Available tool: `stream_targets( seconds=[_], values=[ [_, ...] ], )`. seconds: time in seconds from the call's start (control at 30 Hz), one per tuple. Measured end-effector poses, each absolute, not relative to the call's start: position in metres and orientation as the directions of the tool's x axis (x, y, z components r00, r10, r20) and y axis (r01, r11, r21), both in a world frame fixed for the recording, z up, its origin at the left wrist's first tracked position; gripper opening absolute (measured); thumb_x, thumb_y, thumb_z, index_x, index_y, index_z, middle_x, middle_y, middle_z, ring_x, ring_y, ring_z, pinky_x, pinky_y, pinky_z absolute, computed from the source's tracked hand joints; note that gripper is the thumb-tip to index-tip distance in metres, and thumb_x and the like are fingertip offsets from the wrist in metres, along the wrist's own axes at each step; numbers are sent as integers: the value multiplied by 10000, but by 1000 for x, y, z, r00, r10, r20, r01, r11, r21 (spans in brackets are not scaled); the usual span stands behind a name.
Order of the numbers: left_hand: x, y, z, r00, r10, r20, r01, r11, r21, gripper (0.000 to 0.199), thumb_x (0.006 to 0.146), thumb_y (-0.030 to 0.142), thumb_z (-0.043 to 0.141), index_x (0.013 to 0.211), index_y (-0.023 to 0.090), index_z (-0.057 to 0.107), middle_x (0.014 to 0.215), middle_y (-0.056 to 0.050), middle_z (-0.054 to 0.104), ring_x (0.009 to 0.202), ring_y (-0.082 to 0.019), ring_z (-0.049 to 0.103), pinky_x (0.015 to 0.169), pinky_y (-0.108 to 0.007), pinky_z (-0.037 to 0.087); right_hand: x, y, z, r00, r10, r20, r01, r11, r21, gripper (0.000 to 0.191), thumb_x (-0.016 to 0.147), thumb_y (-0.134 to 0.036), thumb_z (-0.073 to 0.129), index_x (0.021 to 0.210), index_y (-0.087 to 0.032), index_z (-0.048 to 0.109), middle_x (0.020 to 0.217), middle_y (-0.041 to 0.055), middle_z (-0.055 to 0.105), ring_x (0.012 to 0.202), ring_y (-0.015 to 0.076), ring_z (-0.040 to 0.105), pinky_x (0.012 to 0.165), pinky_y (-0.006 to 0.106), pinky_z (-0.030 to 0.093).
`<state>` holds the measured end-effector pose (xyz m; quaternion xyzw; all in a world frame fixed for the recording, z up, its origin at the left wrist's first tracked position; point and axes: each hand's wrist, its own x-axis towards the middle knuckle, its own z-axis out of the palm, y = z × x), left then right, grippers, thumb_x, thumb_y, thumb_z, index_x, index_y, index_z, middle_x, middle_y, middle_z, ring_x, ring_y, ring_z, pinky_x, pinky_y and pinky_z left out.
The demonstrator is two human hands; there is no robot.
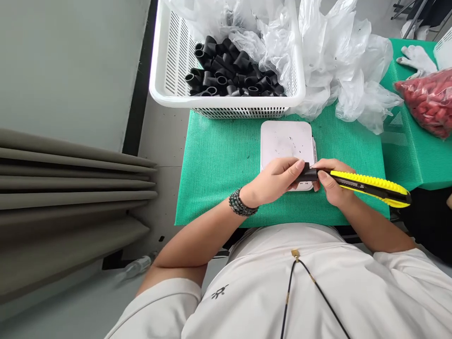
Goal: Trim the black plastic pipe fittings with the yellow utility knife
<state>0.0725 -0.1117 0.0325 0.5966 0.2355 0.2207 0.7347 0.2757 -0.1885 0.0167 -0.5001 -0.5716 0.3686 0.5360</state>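
A black pipe fitting [308, 174] is held over the near edge of a white square device [286, 141]. My left hand [277, 180] is closed round the fitting's left part. Close beside it, my right hand [334, 181] grips a yellow and black utility knife [370, 186], whose handle points to the right. The knife's front end is at the fitting's right side; its blade is hidden by my fingers. Small dark scraps lie on the white device.
Behind the device, a white basket [228, 101] holds several black fittings [226, 70] and clear plastic bags. More bags [339, 61] lie to its right. A green mesh mat [219, 160] covers the table. Further right are a bag of red parts [429, 101] and a white glove [418, 59].
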Motion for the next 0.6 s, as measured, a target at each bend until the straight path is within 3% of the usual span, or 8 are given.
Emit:
stream_targets(
  seconds=[0.13,0.23,0.3,0.37,0.43,0.6],
  values=[
    [71,-116,25,626,738,252,0,-323,946,582,1046,631,645,1368,148,610,993,-69,701,751,-126,636,682,-250,558,270,-180,17,169,978,121,-46,130,-990,290,962,-562,768,993,-275,793,584,-42,663,419,136,569,395,266,444],
    [70,-116,20,582,661,475,140,-656,742,433,1073,434,669,1423,184,615,1257,-140,702,1107,-213,724,946,-339,630,267,-175,19,176,982,72,-142,98,-985,310,905,-564,815,941,-258,780,557,-45,665,378,126,541,356,247,408],
    [69,-116,17,574,586,572,198,-777,597,426,1104,398,614,1466,175,592,1307,-162,702,1194,-240,725,1009,-367,629,266,-174,20,175,983,60,-159,88,-983,325,884,-569,827,923,-252,768,556,-44,670,375,128,544,351,245,410],
    [69,-117,14,583,527,619,233,-838,493,454,1130,421,553,1490,145,570,1232,-159,738,1107,-236,752,962,-356,636,266,-174,22,179,981,69,-160,98,-982,340,874,-581,832,906,-251,757,554,-45,663,376,130,543,351,247,411],
    [69,-118,13,607,522,600,250,-842,478,479,1147,464,491,1463,118,587,1110,-140,766,961,-226,761,861,-336,633,266,-176,22,179,979,95,-158,124,-980,329,873,-572,836,892,-254,754,562,-43,655,387,129,544,360,251,411],
    [70,-116,22,681,639,358,177,-618,766,522,1128,582,459,1268,136,690,1020,-124,771,835,-196,720,777,-311,589,269,-179,20,162,979,126,-89,142,-986,267,915,-535,818,930,-272,780,623,-35,673,450,138,571,421,274,448]
  ],
)
